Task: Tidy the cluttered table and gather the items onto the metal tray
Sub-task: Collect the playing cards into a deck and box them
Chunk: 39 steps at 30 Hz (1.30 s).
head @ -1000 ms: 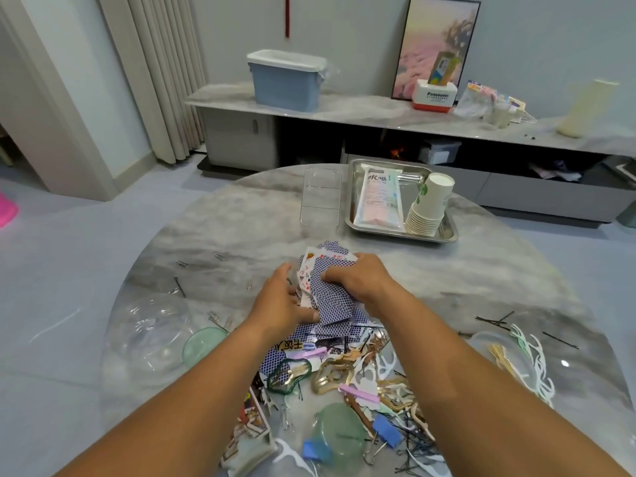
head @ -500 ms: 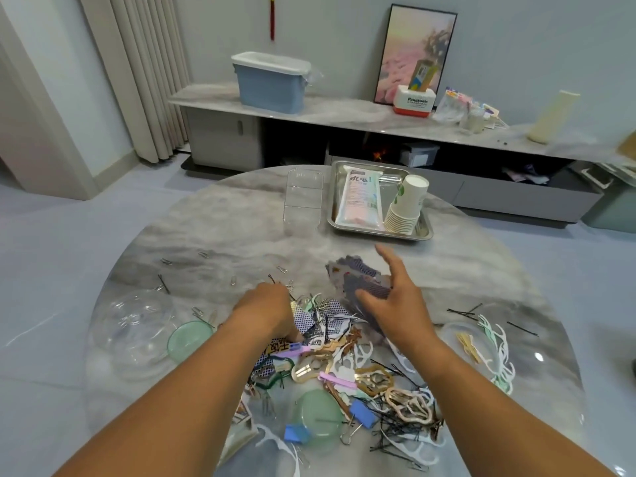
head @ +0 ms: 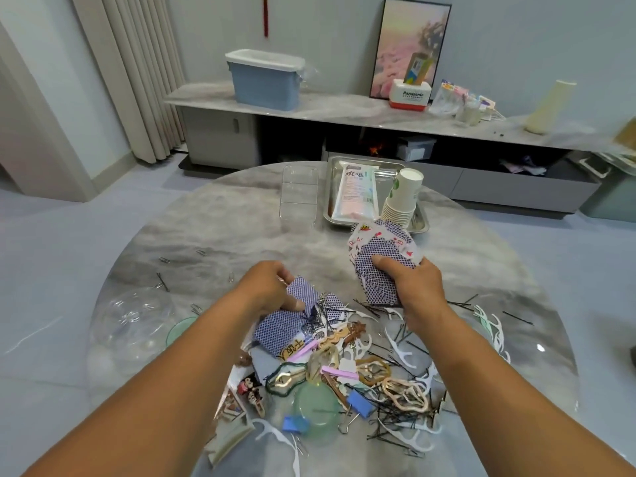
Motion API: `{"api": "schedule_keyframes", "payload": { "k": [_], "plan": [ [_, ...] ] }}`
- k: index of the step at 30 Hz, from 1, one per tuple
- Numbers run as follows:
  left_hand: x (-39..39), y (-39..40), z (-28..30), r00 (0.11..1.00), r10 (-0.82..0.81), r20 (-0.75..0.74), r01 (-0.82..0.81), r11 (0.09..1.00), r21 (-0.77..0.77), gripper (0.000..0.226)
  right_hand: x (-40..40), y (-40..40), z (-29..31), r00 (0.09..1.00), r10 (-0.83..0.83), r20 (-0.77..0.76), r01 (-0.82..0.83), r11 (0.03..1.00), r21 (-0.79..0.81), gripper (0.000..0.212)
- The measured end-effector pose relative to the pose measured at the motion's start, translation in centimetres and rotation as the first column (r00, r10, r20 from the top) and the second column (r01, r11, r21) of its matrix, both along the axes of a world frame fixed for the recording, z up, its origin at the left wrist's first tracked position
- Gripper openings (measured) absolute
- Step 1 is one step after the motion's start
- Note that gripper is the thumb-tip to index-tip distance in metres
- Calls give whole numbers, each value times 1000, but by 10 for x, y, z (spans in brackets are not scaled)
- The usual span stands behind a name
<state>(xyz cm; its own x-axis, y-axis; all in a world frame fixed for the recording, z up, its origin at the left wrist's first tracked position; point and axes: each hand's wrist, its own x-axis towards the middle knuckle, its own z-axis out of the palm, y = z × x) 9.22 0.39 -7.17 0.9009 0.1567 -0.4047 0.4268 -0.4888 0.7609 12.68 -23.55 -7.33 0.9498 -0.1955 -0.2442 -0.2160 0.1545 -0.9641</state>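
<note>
The right hand point(head: 411, 287) is clamped on a messy fan of blue-patterned playing cards point(head: 382, 259), thumb across the backs, a few red-and-white faces showing at the top; the bundle is raised above the round grey marble-look table point(head: 213, 235). The left hand point(head: 266, 292) lies low on the clutter, fingers curled round a few more blue-backed cards point(head: 303, 294), with others of the same pattern point(head: 278, 330) spread just beneath it.

Nearer the person sits a tangle of hair clips, black bobby pins, white floss picks and blue binder clips point(head: 358, 380) (too jumbled to count), and a clear plastic bowl point(head: 132, 321) stands at the table's left edge.

The rectangular metal tray point(head: 332, 187) is at the far side of the table, holding a flat white plastic packet point(head: 354, 191) and a tilted stack of white paper cups point(head: 402, 197). A clear plastic divided box point(head: 298, 194) lies just left of the tray.
</note>
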Motion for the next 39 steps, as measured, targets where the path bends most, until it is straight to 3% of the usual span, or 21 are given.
{"api": "schedule_keyframes", "payload": {
  "k": [4, 8, 11, 14, 15, 16, 17, 18, 20, 21, 22, 23, 24, 25, 27, 32, 34, 39],
  "plan": [
    [7, 2, 10, 974, 192, 117, -155, 950, -270, 31, -8, 12, -1, 984, 81, -157, -42, 970, 240, 41],
    [11, -14, 17, 909, 417, -5, -316, 683, -659, 29, -14, 34, 6, 955, 199, -219, -73, 876, 476, 38],
    [8, -41, 17, 908, 409, -84, -322, 558, -765, 28, -17, 52, 8, 955, 216, -202, -92, 865, 493, 39],
    [3, -62, 23, 898, 389, -203, -340, 326, -882, 30, -17, 57, 6, 960, 209, -185, -96, 869, 486, 39],
    [3, -65, 24, 900, 376, -223, -344, 293, -892, 32, -16, 56, 6, 963, 203, -177, -98, 876, 472, 38],
    [4, -65, 24, 912, 353, -210, -334, 339, -880, 34, -15, 53, 6, 967, 186, -173, -93, 894, 438, 38],
    [5, -63, 24, 936, 309, -171, -305, 462, -833, 35, -13, 49, 8, 974, 153, -168, -77, 918, 388, 39],
    [5, -56, 24, 966, 233, -112, -240, 642, -728, 36, -10, 43, 9, 981, 112, -160, -54, 943, 328, 40],
    [4, -36, 25, 999, 7, -41, -19, 950, -310, 41, -5, 29, 12, 994, 18, -112, 2, 985, 174, 42],
    [2, -25, 25, 991, -118, -57, 116, 992, -44, 44, -3, 21, 12, 998, -23, -54, 25, 999, 34, 42],
    [-2, -14, 25, 963, -235, -132, 259, 942, 213, 45, -1, 12, 11, 999, -32, 15, 34, 989, -144, 42],
    [-8, -6, 26, 918, -310, -248, 388, 834, 393, 44, 0, 5, 9, 998, -8, 65, 28, 949, -314, 43],
    [-13, -2, 26, 867, -338, -366, 488, 723, 489, 45, -1, -2, 6, 996, 30, 86, 11, 893, -449, 45],
    [-17, 0, 24, 829, -326, -454, 541, 671, 507, 49, -2, -7, 4, 994, 70, 86, -13, 843, -538, 46],
    [-22, -3, 20, 790, -302, -534, 577, 663, 478, 59, -5, -13, -3, 989, 127, 76, -50, 766, -641, 39],
    [-26, -24, 11, 778, -361, -514, 625, 526, 577, 72, -11, -16, -14, 985, 164, 47, -84, 708, -702, 29],
    [-26, -28, 7, 778, -377, -503, 627, 516, 584, 75, -13, -16, -18, 984, 177, 15, -115, 699, -705, 28],
    [-23, -20, 10, 832, -385, -400, 550, 664, 506, 61, -12, -17, -20, 984, 176, 22, -114, 726, -678, 31]
  ]
}}
